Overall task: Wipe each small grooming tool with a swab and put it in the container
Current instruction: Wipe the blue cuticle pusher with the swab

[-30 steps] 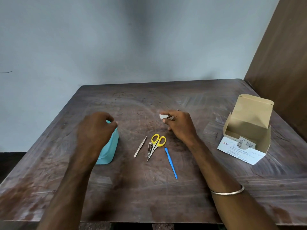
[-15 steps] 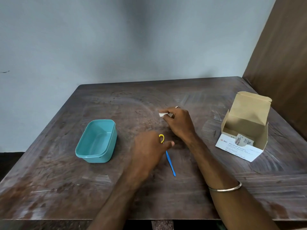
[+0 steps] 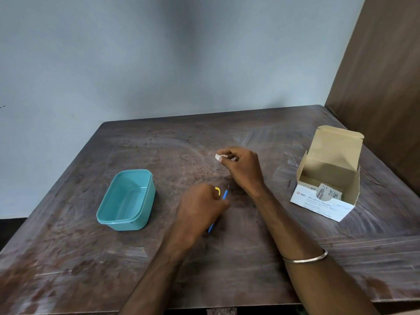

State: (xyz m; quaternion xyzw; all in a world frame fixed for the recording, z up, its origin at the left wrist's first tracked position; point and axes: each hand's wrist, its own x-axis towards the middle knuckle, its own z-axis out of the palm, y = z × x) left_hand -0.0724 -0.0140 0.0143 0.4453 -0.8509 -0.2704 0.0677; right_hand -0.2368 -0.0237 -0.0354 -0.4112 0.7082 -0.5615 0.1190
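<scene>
**Reaching for the next tool while the swab waits**

Sitting at the left of the counter [image 3: 68, 258], the teal container [image 3: 127, 198] now stands uncovered, and no tool is visible inside it. A second ago the left hand [image 3: 200, 208] was over its rim; since then it has crossed to the cluster of tools in the middle. Its grip curls down over them, hiding most: only a yellow loop of the scissors [image 3: 218, 191] and the two ends of the blue tool [image 3: 225, 194] show past the knuckles. Whether the fingers have clamped on anything I cannot tell.

Further right and a little beyond, the right hand [image 3: 243, 169] has hardly moved, pinching the white swab [image 3: 218, 157] between thumb and fingertips above the counter. At the far right the open swab box [image 3: 327, 189] sits well apart.

By my reading, the task is between tools: the next one must be lifted to the swab for wiping.
</scene>
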